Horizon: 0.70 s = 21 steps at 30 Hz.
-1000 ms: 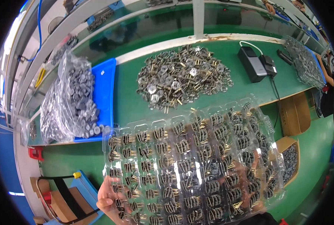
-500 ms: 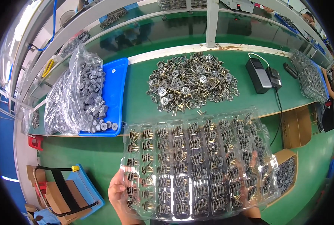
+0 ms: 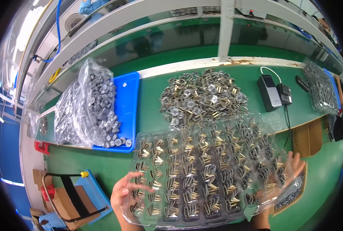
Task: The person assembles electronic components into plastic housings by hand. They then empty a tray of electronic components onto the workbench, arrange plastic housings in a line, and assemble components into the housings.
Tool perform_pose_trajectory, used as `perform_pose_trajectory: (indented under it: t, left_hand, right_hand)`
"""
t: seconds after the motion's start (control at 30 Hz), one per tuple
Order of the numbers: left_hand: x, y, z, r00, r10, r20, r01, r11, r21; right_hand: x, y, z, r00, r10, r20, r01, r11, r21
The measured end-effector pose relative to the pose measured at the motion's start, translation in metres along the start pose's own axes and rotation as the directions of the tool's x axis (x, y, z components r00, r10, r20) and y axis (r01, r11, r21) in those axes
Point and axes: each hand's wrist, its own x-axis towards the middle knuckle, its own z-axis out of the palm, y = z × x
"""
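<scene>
My two hands hold a clear plastic blister tray (image 3: 140, 137) at the near side of the bench. Its pockets are filled with small dark round parts with brass-coloured pins (image 3: 190, 183). My left hand (image 3: 126, 190) grips the tray's left edge, some fingers showing through the plastic beneath. My right hand (image 3: 288, 171) supports the right edge from below, fingers stretching past the rim; the tray partly covers its palm. Just beyond the tray lies a heap of the same pinned parts (image 3: 204, 96) on the green bench.
At left, a blue bin (image 3: 127, 96) carries a clear bag of grey caps (image 3: 102, 92). Black-and-grey device (image 3: 270, 94) and plug stand at right, beside stacked clear trays (image 3: 321, 88). Cardboard boxes (image 3: 307, 138) sit below right; a folding frame (image 3: 73, 196) stands lower left.
My view has shifted, so the bench sits lower in the picture. The tray's near side has tipped slightly, and my right-hand fingers now show beyond its right edge.
</scene>
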Motion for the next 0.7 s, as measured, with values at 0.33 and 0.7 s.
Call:
perform_pose_trajectory:
  t: [0.33,0.7]
  left_hand:
    - [0.013,-0.008,-0.040,0.995,0.002,-0.104,0.018,0.981,0.192]
    - [0.097,-0.037,-0.070,0.453,0.850,0.271,-0.460,-0.038,0.887]
  right_hand:
    - [0.026,-0.014,0.022,0.975,-0.216,-0.042,0.220,0.966,0.138]
    - [0.023,-0.036,0.006,0.989,0.113,-0.098,-0.113,0.994,0.007]
